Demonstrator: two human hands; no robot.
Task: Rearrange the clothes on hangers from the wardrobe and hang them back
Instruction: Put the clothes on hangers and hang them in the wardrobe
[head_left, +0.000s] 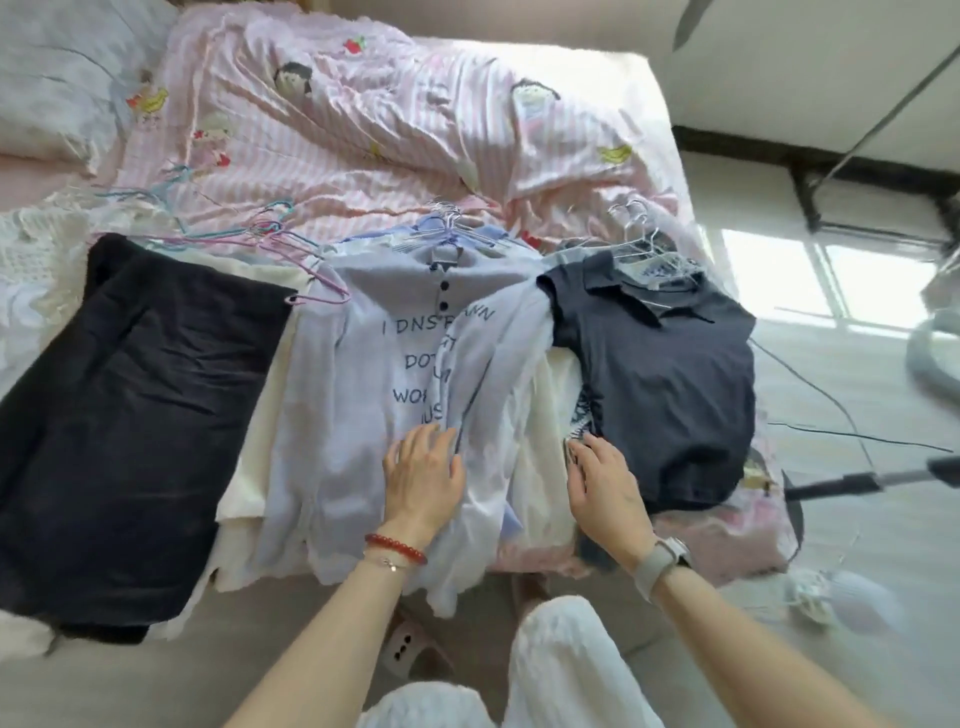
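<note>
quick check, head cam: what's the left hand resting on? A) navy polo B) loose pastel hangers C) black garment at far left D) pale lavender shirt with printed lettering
D: the left hand lies flat, fingers straight, on the pale lavender shirt, just below its printed lettering; the black garment and navy polo lie to either side of it.

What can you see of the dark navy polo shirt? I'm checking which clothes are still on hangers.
The dark navy polo shirt lies flat on the bed's right side, collar away from the person, on a thin metal hanger whose hook shows above the collar. It looks like soft knit, slightly creased, with short sleeves. It overlaps other clothes; the right hand rests at its lower left hem.
</note>
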